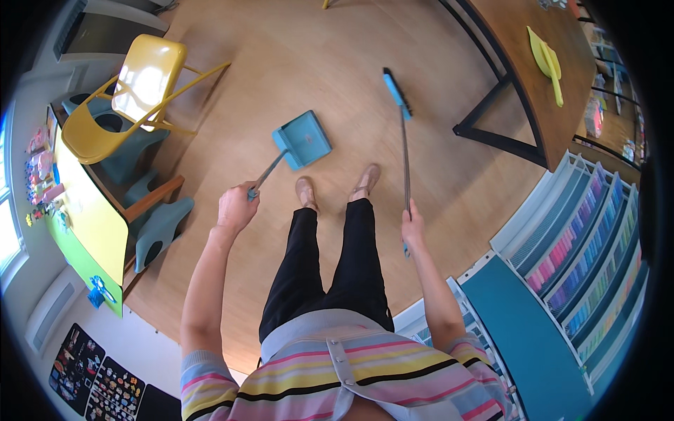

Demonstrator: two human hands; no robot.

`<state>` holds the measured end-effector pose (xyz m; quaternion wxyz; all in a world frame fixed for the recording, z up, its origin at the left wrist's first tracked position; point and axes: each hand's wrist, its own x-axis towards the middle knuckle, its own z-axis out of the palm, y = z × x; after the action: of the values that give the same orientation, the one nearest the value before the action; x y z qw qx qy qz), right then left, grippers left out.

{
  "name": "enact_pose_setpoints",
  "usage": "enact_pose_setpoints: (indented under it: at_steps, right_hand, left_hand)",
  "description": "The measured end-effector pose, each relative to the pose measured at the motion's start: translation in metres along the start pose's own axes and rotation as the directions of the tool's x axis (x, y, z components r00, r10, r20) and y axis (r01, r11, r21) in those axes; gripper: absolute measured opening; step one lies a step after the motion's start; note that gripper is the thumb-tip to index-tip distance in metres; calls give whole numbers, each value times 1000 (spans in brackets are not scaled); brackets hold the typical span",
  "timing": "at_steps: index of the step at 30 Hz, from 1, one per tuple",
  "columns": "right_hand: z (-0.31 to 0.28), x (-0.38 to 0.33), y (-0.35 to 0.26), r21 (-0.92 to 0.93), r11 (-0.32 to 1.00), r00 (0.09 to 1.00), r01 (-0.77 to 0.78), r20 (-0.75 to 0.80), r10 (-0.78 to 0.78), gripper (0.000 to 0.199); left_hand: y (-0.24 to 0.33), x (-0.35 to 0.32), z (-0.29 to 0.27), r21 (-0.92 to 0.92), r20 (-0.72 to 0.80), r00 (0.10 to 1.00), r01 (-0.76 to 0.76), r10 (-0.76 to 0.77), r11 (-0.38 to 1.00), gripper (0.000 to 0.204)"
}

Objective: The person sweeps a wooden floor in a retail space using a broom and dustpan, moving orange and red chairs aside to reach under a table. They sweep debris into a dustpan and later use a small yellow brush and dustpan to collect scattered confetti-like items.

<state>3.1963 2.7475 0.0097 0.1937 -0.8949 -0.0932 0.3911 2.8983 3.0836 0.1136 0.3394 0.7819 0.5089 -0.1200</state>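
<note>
My left hand [238, 208] is closed round the end of the grey handle of a blue long-handled dustpan [304, 141]. The pan lies just ahead of my feet, a little to the left. In my right hand [413, 226] is the grey stick of a long-handled broom [405, 151], gripped near its blue end. Its narrow blue head with dark bristles [397, 91] is farther out, ahead and to the right of the dustpan, apart from it. Whether the bristles touch the floor I cannot tell.
On the left stand a yellow folding chair [149, 81], blue-grey chairs [163, 228] and a yellow-green table [88, 210]. A wooden table [516, 42] with black metal legs [500, 151] is at the far right. Nearer on the right is a white rack [572, 245] of colourful items.
</note>
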Motion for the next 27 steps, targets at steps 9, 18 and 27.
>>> enact_pose_setpoints:
  at_steps: [9,18,27]
  right_hand:
    - [102,-47,-85,218,899,896,-381,329,300,45]
    - [63,-131,-125,177,900,695,-399,699,171,47]
    - [11,-121,-97,226,956,908,-186,411,79,46]
  left_hand:
    - [-81,-15,-13,22,-30,997,71,-70,997,22]
    - [-106,-16,-6,37,-43,990,138,-136,990,22]
    - [-154,-59,2,-69,-76,988,126,-131,990,23]
